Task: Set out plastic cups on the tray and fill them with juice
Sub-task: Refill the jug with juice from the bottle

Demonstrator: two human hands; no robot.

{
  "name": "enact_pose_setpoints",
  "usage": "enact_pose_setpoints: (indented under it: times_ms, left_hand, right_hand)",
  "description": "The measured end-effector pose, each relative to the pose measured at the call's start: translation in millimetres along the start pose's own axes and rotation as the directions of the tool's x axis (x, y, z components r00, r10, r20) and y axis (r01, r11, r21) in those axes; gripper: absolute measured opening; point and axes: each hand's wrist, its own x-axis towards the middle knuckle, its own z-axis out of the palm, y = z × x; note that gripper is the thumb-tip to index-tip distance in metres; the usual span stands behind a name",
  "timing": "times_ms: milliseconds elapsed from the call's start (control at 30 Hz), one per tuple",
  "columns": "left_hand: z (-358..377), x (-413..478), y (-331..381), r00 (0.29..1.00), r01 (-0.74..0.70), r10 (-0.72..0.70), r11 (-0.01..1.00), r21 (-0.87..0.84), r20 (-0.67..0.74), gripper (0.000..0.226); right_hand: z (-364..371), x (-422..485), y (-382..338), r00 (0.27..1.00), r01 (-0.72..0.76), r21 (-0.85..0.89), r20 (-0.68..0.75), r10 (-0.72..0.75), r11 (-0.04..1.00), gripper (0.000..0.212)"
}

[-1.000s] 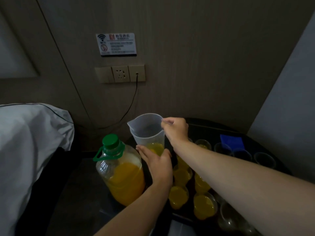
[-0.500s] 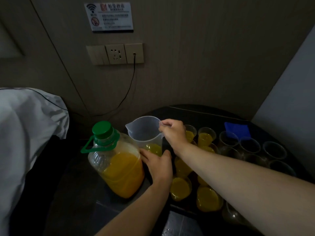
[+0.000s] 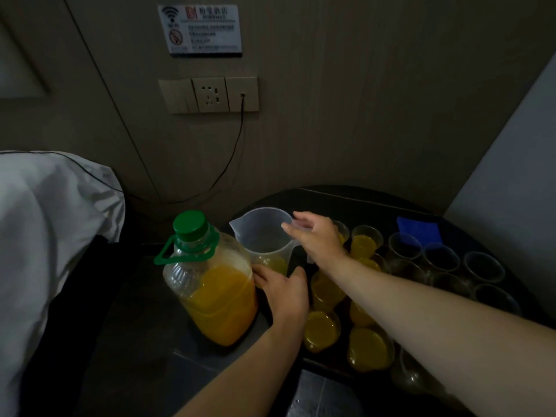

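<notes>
A clear measuring jug (image 3: 264, 236) with a little orange juice at its bottom stands at the tray's left end, beside a big juice bottle (image 3: 216, 296) with a green cap. My left hand (image 3: 285, 293) wraps around the jug's base. Fingers spread, my right hand (image 3: 319, 236) hovers at the jug's rim, off the handle. On the black tray (image 3: 328, 364), several plastic cups hold juice (image 3: 320, 331), partly hidden under my right forearm. Several empty cups (image 3: 440, 257) stand to the right.
A blue cloth (image 3: 419, 230) lies behind the empty cups. White bedding (image 3: 45, 236) fills the left side. The wall close behind carries a socket panel (image 3: 210, 94) with a black cable hanging down. A pale wall closes off the right.
The jug has come down from mid-air to the surface beside the bottle. My right hand has opened and left the jug's handle. The view has tilted downward.
</notes>
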Motion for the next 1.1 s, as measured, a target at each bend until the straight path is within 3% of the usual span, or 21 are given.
enact_pose_setpoints:
  times_ms: [267, 367, 433, 533, 633, 700, 800, 933, 1000, 1100]
  left_hand:
    - [-4, -44, 7, 0.999, 0.015, -0.013, 0.999, -0.045, 0.044, 0.073]
    - [-18, -61, -2, 0.998, -0.021, 0.022, 0.999, -0.032, 0.052, 0.040]
    - [-35, -68, -10, 0.999, -0.048, 0.048, 0.999, -0.013, 0.015, 0.017]
    - [-64, -73, -21, 0.990, -0.037, 0.036, 0.999, -0.003, -0.138, 0.004]
    - [-98, -68, -26, 0.946, 0.005, -0.019, 0.999, -0.044, -0.324, 0.019]
    - [-119, -60, -24, 0.915, 0.016, -0.028, 0.999, -0.034, -0.402, 0.035]
    - [-145, -45, -18, 0.881, -0.051, 0.081, 0.996, 0.076, -0.466, 0.060]
    - [-162, -30, -18, 0.883, -0.211, 0.338, 0.905, 0.368, -0.325, 0.094]
    - [-161, -29, -17, 0.896, -0.246, 0.367, 0.878, 0.410, -0.248, 0.111]
    - [-159, -24, -12, 0.926, -0.309, 0.364, 0.885, 0.348, -0.104, 0.131]
  right_hand:
    - [-13, -21, -38, 0.992, 0.124, -0.259, 0.007, -0.126, 0.958, 0.062]
    - [0, -31, -65, 0.981, 0.193, -0.229, 0.016, -0.195, 0.954, 0.060]
    - [12, -41, -89, 0.973, 0.229, -0.194, 0.040, -0.226, 0.954, 0.060]
    - [34, -56, -121, 0.949, 0.312, -0.215, 0.106, -0.296, 0.925, 0.067]
    - [54, -69, -139, 0.924, 0.379, -0.280, 0.173, -0.342, 0.882, 0.071]
    - [65, -73, -142, 0.911, 0.409, -0.373, 0.212, -0.353, 0.833, 0.062]
    - [79, -78, -141, 0.929, 0.369, -0.506, 0.186, -0.319, 0.779, 0.048]
    - [90, -94, -145, 0.920, 0.341, -0.634, 0.075, -0.384, 0.694, 0.056]
    - [88, -101, -151, 0.873, 0.395, -0.731, 0.109, -0.475, 0.557, 0.060]
    - [86, -104, -160, 0.863, 0.435, -0.801, 0.240, -0.444, 0.411, 0.047]
